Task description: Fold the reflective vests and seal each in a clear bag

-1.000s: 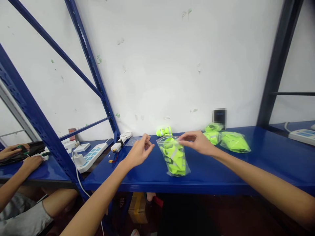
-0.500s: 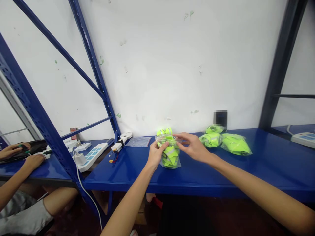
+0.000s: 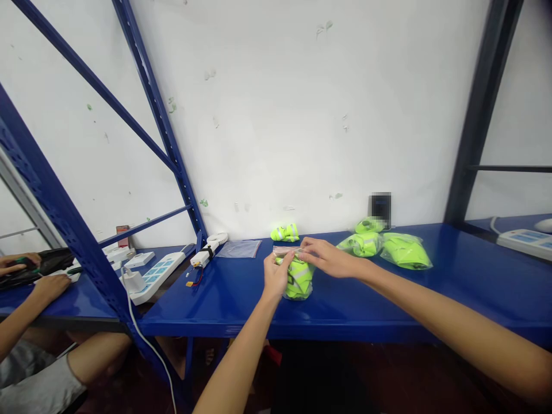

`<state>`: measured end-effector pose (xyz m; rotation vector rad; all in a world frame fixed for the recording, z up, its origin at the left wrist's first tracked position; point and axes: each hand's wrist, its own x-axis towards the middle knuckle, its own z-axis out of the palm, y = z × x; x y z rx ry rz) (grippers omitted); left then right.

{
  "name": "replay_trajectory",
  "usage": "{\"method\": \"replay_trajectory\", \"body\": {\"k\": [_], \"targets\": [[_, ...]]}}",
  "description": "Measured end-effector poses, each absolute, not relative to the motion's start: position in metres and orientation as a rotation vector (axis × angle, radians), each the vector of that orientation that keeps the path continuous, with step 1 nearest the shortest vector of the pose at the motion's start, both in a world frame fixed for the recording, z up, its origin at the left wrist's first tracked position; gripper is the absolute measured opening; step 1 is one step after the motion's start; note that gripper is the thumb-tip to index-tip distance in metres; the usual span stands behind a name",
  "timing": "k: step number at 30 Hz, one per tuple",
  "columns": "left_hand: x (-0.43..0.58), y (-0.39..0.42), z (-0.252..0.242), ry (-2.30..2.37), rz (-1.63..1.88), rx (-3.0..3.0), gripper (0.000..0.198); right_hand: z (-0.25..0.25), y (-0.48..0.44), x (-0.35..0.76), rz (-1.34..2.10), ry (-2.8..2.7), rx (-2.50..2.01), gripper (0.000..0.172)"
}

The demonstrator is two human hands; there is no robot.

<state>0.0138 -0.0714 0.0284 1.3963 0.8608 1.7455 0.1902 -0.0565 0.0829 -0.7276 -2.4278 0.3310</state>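
A clear plastic bag (image 3: 299, 280) holds a folded neon-yellow garment with pale reflective strips, and it stands on the blue table (image 3: 345, 305). My left hand (image 3: 276, 272) pinches the bag's upper left edge between thumb and fingers. On the other side, my right hand (image 3: 321, 257) is closed on the upper right of the bag's mouth, close to the left thumb. Behind the bag, near the wall, lies a rolled neon-yellow garment (image 3: 285, 232) with reflective strips. Flat on the table to the left is an unfilled clear bag (image 3: 240, 249).
Bagged neon-yellow bundles (image 3: 405, 251) lie at the back right beside a dark, blurred object (image 3: 380, 208). A white fan (image 3: 217, 237) and a power strip (image 3: 160, 277) are on the left, near the blue rack post (image 3: 101, 276). Another person's hand (image 3: 54, 286) is at far left.
My right hand has come down and closed on the bag's mouth, nearer my left hand. The bag's top looks flatter and drawn together. The whole view has shifted slightly.
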Motion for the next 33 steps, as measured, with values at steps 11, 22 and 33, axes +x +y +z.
{"method": "replay_trajectory", "body": {"k": [11,22,33], "targets": [[0.029,-0.061,0.029,1.078,1.936,1.537,0.025,0.079,-0.057,0.186,0.392,-1.995,-0.938,0.038],[0.033,-0.077,0.020,1.255,2.015,1.541,0.024,0.090,-0.066,0.161,0.087,-2.248,-0.908,0.025],[0.025,-0.085,0.029,1.049,2.077,1.583,0.026,0.096,-0.065,0.154,0.332,-2.176,-0.776,0.018]]}}
